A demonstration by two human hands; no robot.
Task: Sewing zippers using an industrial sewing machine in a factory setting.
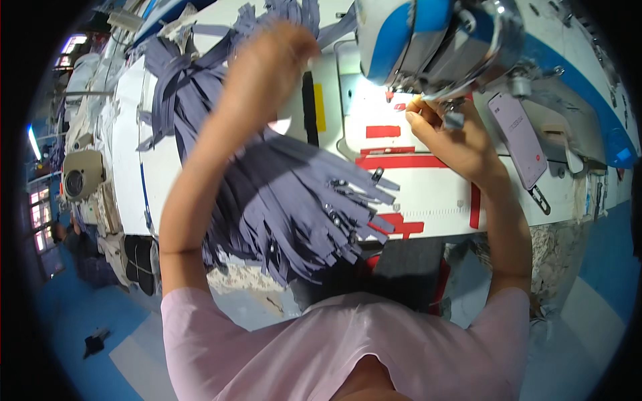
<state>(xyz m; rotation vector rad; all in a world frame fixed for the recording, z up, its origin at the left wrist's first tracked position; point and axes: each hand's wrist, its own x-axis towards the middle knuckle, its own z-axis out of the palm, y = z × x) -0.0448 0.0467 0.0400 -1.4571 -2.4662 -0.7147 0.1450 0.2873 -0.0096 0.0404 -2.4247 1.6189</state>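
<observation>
A large bundle of grey-purple zippers lies over the left of the white sewing table, several metal sliders showing near the loose ends. Over its far part is my left hand, smeared by motion, so its fingers do not read clearly. Close to the lit needle area of the blue and white sewing machine, my right hand has its thumb and fingertips drawn together. Whatever sits between those fingertips is hidden or too small to make out.
A phone lies on the table right of my right hand, with a small metal zipper puller below it. Red tape strips mark the white tabletop. Yellow and black strips stand left of the needle plate.
</observation>
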